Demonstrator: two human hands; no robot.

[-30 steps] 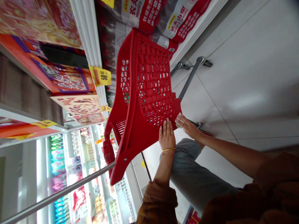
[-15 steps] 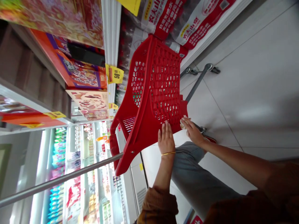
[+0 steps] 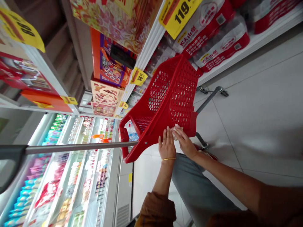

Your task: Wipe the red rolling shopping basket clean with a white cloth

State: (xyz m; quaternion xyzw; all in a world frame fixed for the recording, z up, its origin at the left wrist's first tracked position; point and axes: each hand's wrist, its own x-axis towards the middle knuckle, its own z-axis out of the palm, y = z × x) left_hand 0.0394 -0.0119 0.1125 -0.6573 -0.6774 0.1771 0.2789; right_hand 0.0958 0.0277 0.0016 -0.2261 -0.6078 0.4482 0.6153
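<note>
A red plastic shopping cart [image 3: 161,123] with meshed sides appears tilted in the head view. My left hand [image 3: 167,145], a gold bracelet at the wrist, lies flat against the cart's side with fingers stretched out. Close beside it, my right hand [image 3: 186,143] presses a crumpled whitish cloth [image 3: 174,134] onto the same side, near the lower edge of the mesh. The fingers partly cover the cloth, so whether it is fabric or tissue is unclear.
Shelves with boxed goods [image 3: 112,63] and yellow price tags [image 3: 139,76] stand beside the cart. Packs of bottled water [image 3: 220,47] sit on the bottom shelf. A grey metal pole [image 3: 82,147] extends left from the cart. Lit shelves [image 3: 78,164] line the back; tiles [image 3: 255,119] cover the floor.
My right hand has moved with the cloth up and left along the cart's side, closer to my left hand. The camera view has shifted, bringing more shelves into sight. My left hand stays flat on the cart.
</note>
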